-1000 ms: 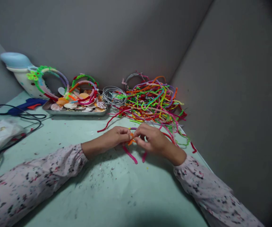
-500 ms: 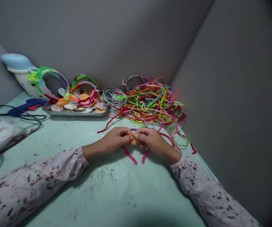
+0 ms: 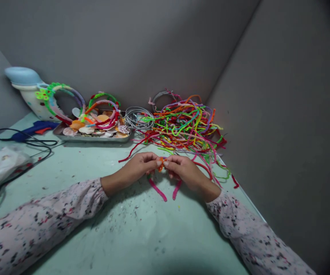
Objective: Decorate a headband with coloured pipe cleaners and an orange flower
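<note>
Orange piece [image 3: 161, 165] largely covered by fingertips of left hand [image 3: 142, 166] and right hand [image 3: 186, 171]; shape indeterminable. White bag [image 3: 3, 165] cut off at left edge of view. Specks [image 3: 136, 207] on bench [image 3: 165, 233] too small to identify.

Dim light, dark upper-right corner

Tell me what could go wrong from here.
The small orange piece is pinched at the fingertips of the left hand and right hand, so it might slip or bend out of shape.

Loose strands from the tangled pile of fuzzy stems trail close to the right hand and could snag on it.

The orange-and-pink hoop is propped among loose shells in the metal tray; a bump could perhaps shift it.
</note>
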The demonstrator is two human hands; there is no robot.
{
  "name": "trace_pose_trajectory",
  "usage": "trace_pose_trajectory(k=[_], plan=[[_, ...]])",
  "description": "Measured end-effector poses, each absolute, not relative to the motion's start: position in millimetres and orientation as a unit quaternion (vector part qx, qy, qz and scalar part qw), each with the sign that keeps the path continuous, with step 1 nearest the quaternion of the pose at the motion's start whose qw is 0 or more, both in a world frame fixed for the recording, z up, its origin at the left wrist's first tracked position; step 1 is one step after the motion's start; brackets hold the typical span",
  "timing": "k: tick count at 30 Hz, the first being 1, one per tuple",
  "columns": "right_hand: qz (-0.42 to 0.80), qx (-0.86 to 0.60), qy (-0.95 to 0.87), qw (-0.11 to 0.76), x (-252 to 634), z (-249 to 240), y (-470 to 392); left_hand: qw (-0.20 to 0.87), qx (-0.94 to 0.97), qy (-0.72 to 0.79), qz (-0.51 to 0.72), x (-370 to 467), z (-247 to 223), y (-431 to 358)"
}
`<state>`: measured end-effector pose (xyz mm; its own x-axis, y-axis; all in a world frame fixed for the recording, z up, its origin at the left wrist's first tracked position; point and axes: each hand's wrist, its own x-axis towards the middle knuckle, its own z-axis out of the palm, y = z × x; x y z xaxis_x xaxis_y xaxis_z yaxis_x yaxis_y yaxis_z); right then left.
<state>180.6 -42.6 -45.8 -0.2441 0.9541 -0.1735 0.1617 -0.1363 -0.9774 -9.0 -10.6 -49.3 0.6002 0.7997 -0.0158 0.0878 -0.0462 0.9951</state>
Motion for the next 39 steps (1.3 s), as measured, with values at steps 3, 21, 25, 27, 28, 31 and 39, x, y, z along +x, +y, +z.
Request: trace_pose_trajectory(k=[3,21,25,27,28,31,39], plan=[[0.563,-0.502,-0.512,0.411,178,-51,-41,0.625,0.638,0.327,0.309,-8,-51,-12],[0.507,-0.496,-0.559,0.43,168,-57,-44,0.601,0.63,0.369,0.325,-8,-60,-5],[0.522,-0.516,-0.527,0.428,167,-60,-43,0.609,0.642,0.344,0.316,-5,-59,-8],[0.531,-0.516,-0.503,0.446,166,-62,-43,0.636,0.629,0.322,0.311,-3,-56,-11],[0.535,-0.515,-0.494,0.453,166,-62,-42,0.648,0.622,0.314,0.306,-1,-56,-12],[0.544,-0.51,-0.485,0.457,165,-62,-42,0.662,0.611,0.317,0.297,0,-55,-13],[0.542,-0.498,-0.502,0.455,166,-64,-43,0.633,0.613,0.364,0.301,-5,-60,-10]])
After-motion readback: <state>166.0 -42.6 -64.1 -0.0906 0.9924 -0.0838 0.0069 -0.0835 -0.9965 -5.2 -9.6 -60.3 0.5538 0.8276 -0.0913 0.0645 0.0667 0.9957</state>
